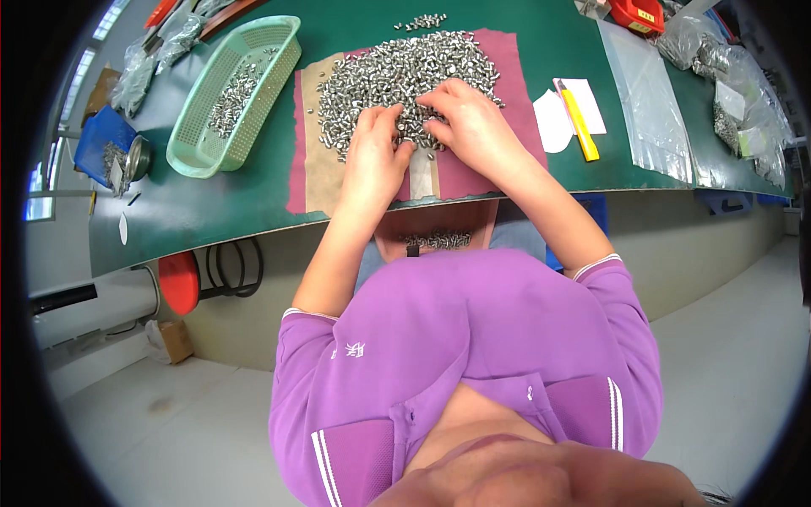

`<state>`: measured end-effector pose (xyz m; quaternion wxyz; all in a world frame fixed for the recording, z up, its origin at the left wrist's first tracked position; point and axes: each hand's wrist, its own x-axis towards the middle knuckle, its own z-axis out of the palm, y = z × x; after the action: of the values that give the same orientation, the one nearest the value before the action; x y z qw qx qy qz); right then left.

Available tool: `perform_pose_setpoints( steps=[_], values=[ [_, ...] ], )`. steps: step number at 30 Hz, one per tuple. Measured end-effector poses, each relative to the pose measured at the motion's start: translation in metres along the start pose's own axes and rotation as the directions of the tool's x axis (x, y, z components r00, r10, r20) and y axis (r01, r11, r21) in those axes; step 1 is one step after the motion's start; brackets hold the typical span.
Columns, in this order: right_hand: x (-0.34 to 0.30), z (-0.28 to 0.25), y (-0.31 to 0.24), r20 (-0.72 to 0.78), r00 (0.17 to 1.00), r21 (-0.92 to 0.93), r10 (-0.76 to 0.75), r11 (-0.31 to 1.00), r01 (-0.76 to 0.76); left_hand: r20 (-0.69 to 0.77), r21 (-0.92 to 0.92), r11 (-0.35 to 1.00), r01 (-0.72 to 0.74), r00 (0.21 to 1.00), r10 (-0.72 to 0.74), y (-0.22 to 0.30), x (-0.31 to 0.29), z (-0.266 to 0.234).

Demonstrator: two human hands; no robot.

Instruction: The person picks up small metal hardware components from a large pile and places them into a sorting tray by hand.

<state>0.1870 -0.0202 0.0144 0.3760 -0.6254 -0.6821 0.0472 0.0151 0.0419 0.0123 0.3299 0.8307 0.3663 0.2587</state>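
Observation:
A wide heap of small shiny metal cylinders [405, 63] lies on a cloth-like sheet [317, 182] of maroon and tan. At the heap's near left edge, my left hand [376, 156] rests with its fingertips among the pieces, thumb apart from the fingers. My right hand [469, 122] reaches in from the right, its fingers bent and spread over the pieces, with a gap between thumb and index finger. I see no piece gripped in either hand. Below the table edge, a reddish tray [393, 228] on my lap holds more metal pieces.
Left of the heap stands a pale green perforated basket [190, 156] with metal pieces inside. Farther left is a blue bin [97, 144]. A yellow cutter-like tool [581, 127] lies on white paper [549, 122] to the right, near clear plastic bags [646, 110]. The green table [220, 211] has a curved-looking front edge.

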Motion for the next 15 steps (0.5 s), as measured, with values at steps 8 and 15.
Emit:
perform_pose_setpoints(
  steps=[8,15],
  values=[
    [0.022,0.013,0.012,0.093,0.991,-0.082,-0.097,0.991,0.105,-0.081,0.163,0.953,-0.254,0.959,0.270,-0.014,-0.001,0.009],
    [-0.006,0.005,0.012,0.103,0.984,0.002,-0.143,0.990,0.144,0.009,0.006,0.952,-0.307,0.952,0.307,-0.009,-0.032,0.000]
  ],
)
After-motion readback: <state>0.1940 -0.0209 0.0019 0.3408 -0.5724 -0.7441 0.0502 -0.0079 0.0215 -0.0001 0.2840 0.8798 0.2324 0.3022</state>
